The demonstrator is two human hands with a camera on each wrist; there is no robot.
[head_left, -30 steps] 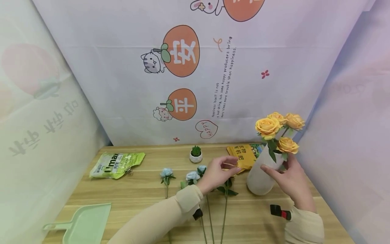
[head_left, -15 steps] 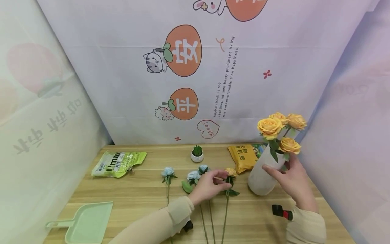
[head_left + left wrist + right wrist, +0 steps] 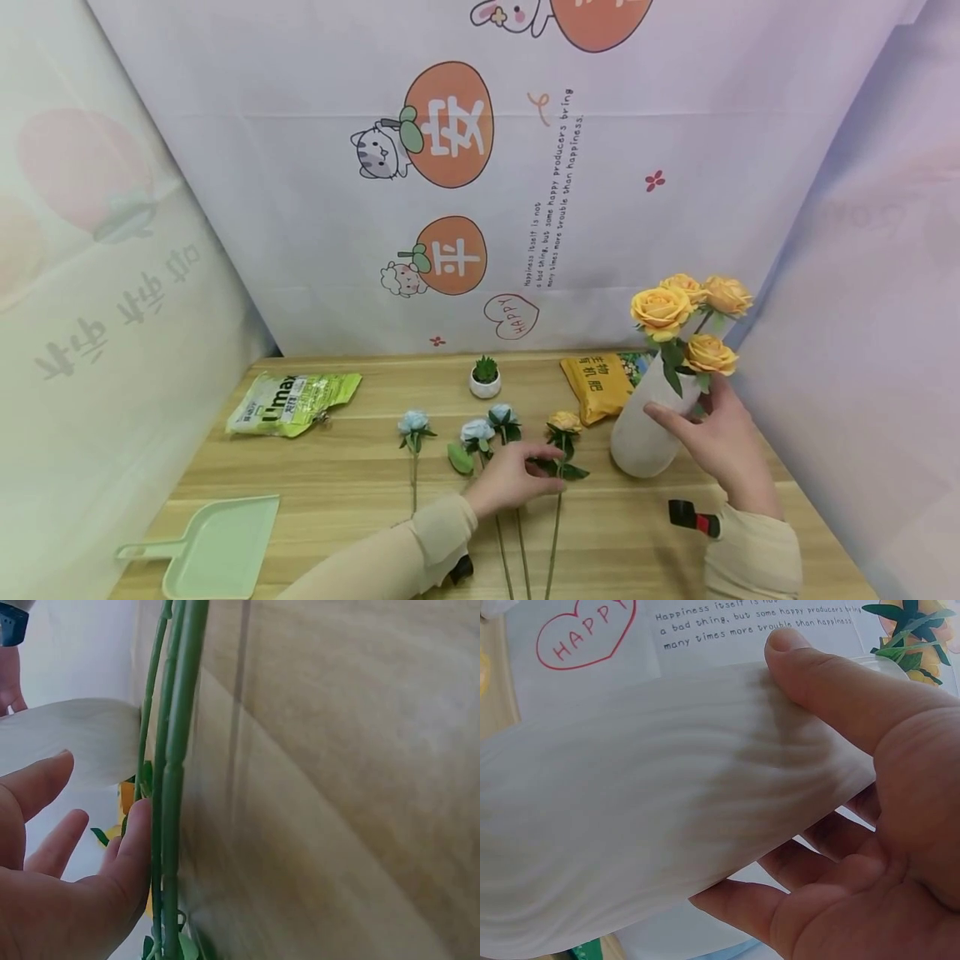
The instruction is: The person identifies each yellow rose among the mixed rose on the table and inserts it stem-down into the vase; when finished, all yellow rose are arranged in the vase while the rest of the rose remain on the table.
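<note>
My right hand (image 3: 708, 429) grips a white ribbed vase (image 3: 643, 437) near its neck, thumb on the front and fingers behind, as the right wrist view shows (image 3: 832, 787). The vase (image 3: 630, 825) stands tilted at the table's right and holds several orange roses (image 3: 662, 310). One orange rose (image 3: 564, 422) lies on the wooden table (image 3: 337, 492) with its stem toward me. My left hand (image 3: 536, 473) rests beside that stem, fingers fairly straight, touching the green stems (image 3: 171, 787). Three blue roses (image 3: 477, 431) lie just left of it.
A green dustpan (image 3: 213, 546) lies at the front left and a green packet (image 3: 292, 400) behind it. A small potted succulent (image 3: 484, 379) and an orange packet (image 3: 597, 385) sit at the back. Printed cloth walls close in the table on three sides.
My left hand has drawn back from near the orange packet toward me and lowered onto the stems, uncovering the lying orange rose. The right hand stays on the vase.
</note>
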